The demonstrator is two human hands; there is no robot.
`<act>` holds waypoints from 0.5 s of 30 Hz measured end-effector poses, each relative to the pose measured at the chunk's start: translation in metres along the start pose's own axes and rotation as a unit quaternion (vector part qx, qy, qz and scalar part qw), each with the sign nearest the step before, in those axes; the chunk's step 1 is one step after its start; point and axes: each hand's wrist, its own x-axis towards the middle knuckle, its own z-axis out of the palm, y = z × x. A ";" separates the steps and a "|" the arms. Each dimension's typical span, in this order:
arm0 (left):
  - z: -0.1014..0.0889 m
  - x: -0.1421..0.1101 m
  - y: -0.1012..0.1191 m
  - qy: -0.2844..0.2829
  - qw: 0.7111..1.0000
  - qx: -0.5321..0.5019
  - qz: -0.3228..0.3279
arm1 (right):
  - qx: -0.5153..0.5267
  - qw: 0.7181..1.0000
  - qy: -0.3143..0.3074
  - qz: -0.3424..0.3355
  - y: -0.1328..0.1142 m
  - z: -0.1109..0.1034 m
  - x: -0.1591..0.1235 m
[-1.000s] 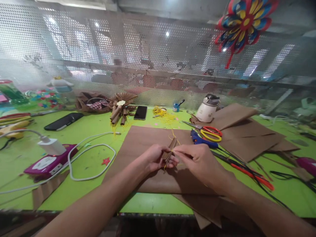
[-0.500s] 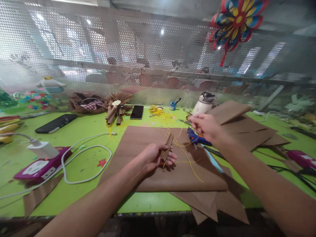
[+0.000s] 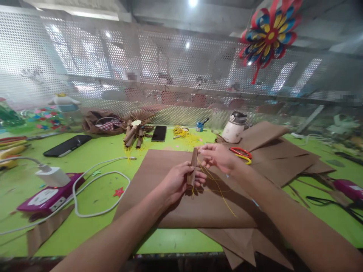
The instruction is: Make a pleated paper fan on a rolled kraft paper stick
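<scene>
- One brown-paper roll [image 3: 193, 163] is located above the flat brown sheet [image 3: 153, 192] on the bench [image 3: 167, 238]. Whether it is a single tube or several laid together cannot be told.
- Left hand [image 3: 178, 180]: the thumb and fingers close around the lower half of the roll, with the far fingers extended behind it.
- Right hand [image 3: 219, 156]: the fingers are bent and close to the upper end of the roll. Contact with the roll, or a grip on thread, cannot be confirmed.
- Yellow thread [image 3: 223, 195]: loose strands trail from beside the roll across the sheet; a short end hangs below it.
- Weight: judged very light; fingertip support should suffice.
- Stiffness: probably firm along its length, but liable to dent or flatten under a hard pinch.
- Surface: dry paper should give adequate friction; slipping is unlikely.
- Recommended hold: mid-length, light even pressure, both ends left free.
- Thread handling: limp and fine, likely to tangle; take it between fingertips close to the roll.
</scene>
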 end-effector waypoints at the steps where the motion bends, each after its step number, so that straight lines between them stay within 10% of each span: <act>1: 0.000 0.000 0.000 -0.005 1.000 -0.003 0.003 | -0.018 1.000 0.005 -0.001 0.003 0.002 -0.001; 8: -0.006 0.002 0.009 0.044 0.997 -0.047 0.046 | -0.087 0.989 0.100 -0.064 0.011 0.010 -0.008; 15: -0.003 0.004 0.004 0.083 0.992 -0.064 0.073 | 0.060 0.992 0.101 -0.042 0.038 0.012 -0.012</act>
